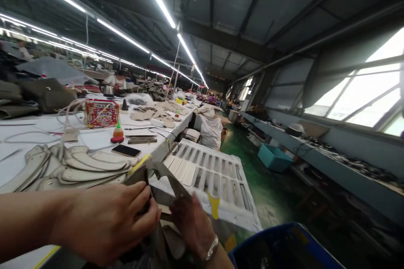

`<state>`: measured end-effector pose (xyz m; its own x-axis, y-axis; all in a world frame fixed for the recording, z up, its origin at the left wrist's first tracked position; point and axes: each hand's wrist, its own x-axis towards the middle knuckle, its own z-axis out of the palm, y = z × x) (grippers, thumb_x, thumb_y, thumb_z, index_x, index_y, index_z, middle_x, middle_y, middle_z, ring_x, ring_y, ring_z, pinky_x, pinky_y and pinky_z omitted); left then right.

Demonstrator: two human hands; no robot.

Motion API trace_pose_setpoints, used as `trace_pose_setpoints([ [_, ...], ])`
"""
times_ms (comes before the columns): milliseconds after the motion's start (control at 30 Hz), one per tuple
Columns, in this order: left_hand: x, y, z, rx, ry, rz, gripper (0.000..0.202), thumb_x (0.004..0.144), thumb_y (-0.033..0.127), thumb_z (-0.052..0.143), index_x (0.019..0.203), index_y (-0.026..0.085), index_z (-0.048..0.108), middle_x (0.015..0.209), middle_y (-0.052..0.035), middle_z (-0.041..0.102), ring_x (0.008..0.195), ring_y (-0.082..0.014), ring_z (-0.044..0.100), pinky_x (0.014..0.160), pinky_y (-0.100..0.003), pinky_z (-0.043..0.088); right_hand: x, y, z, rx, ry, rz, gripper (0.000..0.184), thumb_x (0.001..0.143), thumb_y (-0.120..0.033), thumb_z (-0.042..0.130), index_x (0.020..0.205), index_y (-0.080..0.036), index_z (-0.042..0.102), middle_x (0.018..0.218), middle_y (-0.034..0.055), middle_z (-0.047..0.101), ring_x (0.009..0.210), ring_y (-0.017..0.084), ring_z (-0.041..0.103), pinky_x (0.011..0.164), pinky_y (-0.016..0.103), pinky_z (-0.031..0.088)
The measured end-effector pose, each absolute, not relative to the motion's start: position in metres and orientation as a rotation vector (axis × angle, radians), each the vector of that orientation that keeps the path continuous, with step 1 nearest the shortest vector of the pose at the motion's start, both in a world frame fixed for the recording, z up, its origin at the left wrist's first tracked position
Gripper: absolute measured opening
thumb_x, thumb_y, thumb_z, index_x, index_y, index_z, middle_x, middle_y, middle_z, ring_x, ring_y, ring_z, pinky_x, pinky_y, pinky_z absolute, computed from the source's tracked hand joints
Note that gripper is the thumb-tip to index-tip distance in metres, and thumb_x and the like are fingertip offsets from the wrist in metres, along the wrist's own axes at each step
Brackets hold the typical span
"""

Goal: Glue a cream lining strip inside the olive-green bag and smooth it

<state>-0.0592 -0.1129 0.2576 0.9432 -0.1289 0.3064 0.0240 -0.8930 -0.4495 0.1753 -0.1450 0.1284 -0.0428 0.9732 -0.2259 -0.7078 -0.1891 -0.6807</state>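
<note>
My left hand [107, 220] is closed in a pinch on a grey-brown leather piece [164, 174] with a yellow edge, held at the table's front edge. My right hand [192, 225], with a bracelet on the wrist, grips the same piece from below and to the right. A pile of beige shaped leather pieces [72, 166] lies on the white table [94, 138] just beyond my left hand. A black phone [126, 150] lies behind the pile.
A white slatted rack [214, 176] with a few flat pieces stands to the right of the table. A blue bin [284, 248] is at the bottom right. A red patterned box [101, 113] and small glue bottle [118, 132] sit further back. A green aisle holds a teal crate [274, 157].
</note>
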Motion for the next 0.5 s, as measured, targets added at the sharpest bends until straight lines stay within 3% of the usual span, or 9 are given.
trace_pose_setpoints([
  [100,-0.055,-0.119,0.239,-2.473,0.239,-0.409,0.048,0.079,0.031,0.044,0.119,0.009,0.058,0.102,-0.0160,0.064,0.095,-0.0304,0.056,0.086,-0.042,0.046,0.207,-0.129,0.162,-0.515,-0.229,1.311,0.044,0.075,-0.057,0.058,0.085,-0.014,0.064,0.088,0.0061,0.068,0.088,0.017,0.063,0.086,0.032,0.047],
  [200,-0.046,-0.112,0.218,-2.559,0.154,-0.342,0.042,0.076,0.029,0.050,0.113,0.013,0.063,0.105,-0.0161,0.064,0.097,-0.0320,0.056,0.086,-0.044,0.046,0.222,-0.119,0.208,-0.472,-0.178,1.121,0.012,0.078,-0.029,0.061,0.080,-0.017,0.064,0.082,0.0019,0.070,0.080,0.013,0.065,0.079,0.029,0.051],
  [267,-0.037,-0.099,0.207,-2.789,-0.105,-0.267,0.038,0.077,0.025,0.054,0.113,0.017,0.064,0.105,-0.0162,0.064,0.098,-0.0331,0.057,0.084,-0.046,0.046,0.220,-0.119,0.225,-0.452,-0.220,1.060,0.008,0.075,-0.019,0.062,0.083,-0.020,0.065,0.084,-0.0008,0.070,0.079,0.012,0.066,0.074,0.027,0.053],
  [333,-0.027,-0.084,0.197,-3.229,-0.500,-0.305,0.050,0.077,0.035,0.059,0.124,0.020,0.055,0.110,-0.0153,0.062,0.099,-0.0329,0.057,0.083,-0.045,0.046,0.215,-0.123,0.225,-0.418,-0.297,1.069,0.015,0.073,-0.025,0.065,0.088,-0.026,0.067,0.089,-0.0021,0.070,0.085,0.014,0.066,0.077,0.032,0.054],
  [400,-0.014,-0.071,0.182,-3.769,-0.950,-0.561,0.070,0.074,0.053,0.060,0.133,0.020,0.044,0.116,-0.0144,0.059,0.100,-0.0324,0.058,0.082,-0.043,0.046,0.211,-0.128,0.212,-0.463,-0.480,1.133,0.021,0.072,-0.040,0.066,0.091,-0.030,0.068,0.095,-0.0005,0.069,0.091,0.021,0.065,0.081,0.042,0.053],
  [500,0.013,-0.064,0.151,-4.172,-1.474,-1.178,0.067,0.082,0.066,0.037,0.125,0.018,0.050,0.110,-0.0117,0.062,0.098,-0.0280,0.060,0.078,-0.039,0.048,0.206,-0.130,0.186,-0.644,-0.990,1.149,0.031,0.070,-0.053,0.065,0.095,-0.035,0.068,0.098,0.0019,0.068,0.093,0.027,0.063,0.076,0.047,0.053],
])
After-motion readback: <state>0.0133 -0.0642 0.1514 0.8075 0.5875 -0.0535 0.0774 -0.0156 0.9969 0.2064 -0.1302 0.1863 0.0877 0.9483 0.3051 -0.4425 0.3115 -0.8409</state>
